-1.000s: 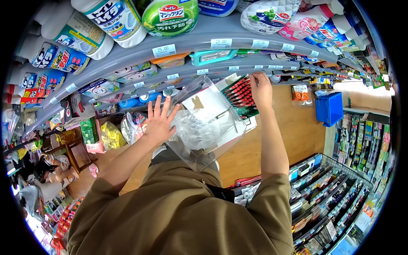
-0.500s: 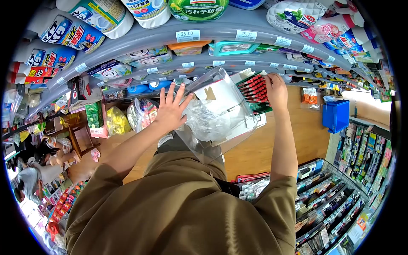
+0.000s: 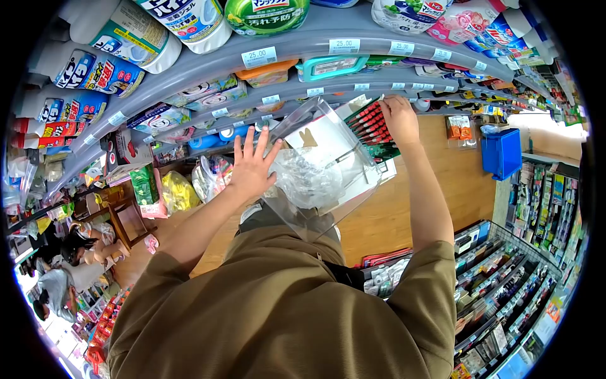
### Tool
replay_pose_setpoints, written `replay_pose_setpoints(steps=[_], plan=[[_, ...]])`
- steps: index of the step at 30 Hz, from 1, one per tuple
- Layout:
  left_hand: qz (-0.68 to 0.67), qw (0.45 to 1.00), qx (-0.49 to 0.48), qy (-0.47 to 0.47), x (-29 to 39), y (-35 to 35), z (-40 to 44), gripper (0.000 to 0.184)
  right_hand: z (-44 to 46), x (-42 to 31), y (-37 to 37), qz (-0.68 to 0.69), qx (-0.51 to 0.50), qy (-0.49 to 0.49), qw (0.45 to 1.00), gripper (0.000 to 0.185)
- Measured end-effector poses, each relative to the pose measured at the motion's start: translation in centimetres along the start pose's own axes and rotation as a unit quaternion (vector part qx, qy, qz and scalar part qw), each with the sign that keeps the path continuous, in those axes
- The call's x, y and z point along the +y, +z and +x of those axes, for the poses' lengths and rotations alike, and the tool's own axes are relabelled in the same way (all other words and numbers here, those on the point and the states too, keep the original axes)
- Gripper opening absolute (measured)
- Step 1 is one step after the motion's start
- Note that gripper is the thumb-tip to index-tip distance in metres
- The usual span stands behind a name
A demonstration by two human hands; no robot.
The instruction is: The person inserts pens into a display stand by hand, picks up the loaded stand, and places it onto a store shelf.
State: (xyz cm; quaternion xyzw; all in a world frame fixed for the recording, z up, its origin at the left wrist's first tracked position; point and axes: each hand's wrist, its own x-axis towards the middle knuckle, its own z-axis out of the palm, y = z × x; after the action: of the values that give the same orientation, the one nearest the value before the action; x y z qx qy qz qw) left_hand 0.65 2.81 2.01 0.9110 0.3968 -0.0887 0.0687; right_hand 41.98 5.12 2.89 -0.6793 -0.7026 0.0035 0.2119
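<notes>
My left hand, fingers spread, lies at the left edge of a clear plastic bin. Inside the bin are crumpled clear plastic wrap and a white cardboard piece with a brown mark. Toward the bin's far right, my right hand has its fingers bent over the edge of a green pack with red rows. What the red rows are, I cannot make out. The thumb of that hand is partly hidden.
A shelf with price tags and cleaning bottles curves across the front. On the wooden floor stand a blue bin at right and a yellow bag at left. A wire rack of small goods is at lower right.
The whole view has shifted and turned slightly. My right hand has shifted a little left with the green pack's edge; my left hand stays spread at the bin's side.
</notes>
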Motion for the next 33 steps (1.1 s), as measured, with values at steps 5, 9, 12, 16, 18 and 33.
replay_pose_setpoints(steps=[5,9,12,16,18,33], plan=[[0.0,1.0,0.009,0.001,0.1,0.1,-0.1,0.089,-0.4,-0.3,0.9,-0.092,0.066,-0.067,0.991,0.016],[-0.01,1.0,0.012,-0.002,0.0,0.3,0.0,0.089,-1.3,-1.3,1.3,-0.157,0.074,-0.059,0.983,0.025],[-0.011,1.0,0.019,-0.001,0.0,0.4,0.0,0.089,-2.4,-1.7,1.8,-0.167,0.068,-0.045,0.983,0.031],[-0.021,1.0,0.023,0.002,-0.1,0.5,0.1,0.088,-2.8,-1.8,2.5,-0.169,0.065,-0.048,0.982,0.032],[-0.023,0.999,0.026,0.004,-0.1,0.4,0.2,0.087,-2.8,-1.6,2.7,-0.173,0.065,-0.049,0.982,0.031],[-0.045,0.998,0.038,0.02,-0.4,-0.3,0.8,0.084,-3.0,-0.9,2.9,-0.075,0.028,-0.039,0.996,0.032]])
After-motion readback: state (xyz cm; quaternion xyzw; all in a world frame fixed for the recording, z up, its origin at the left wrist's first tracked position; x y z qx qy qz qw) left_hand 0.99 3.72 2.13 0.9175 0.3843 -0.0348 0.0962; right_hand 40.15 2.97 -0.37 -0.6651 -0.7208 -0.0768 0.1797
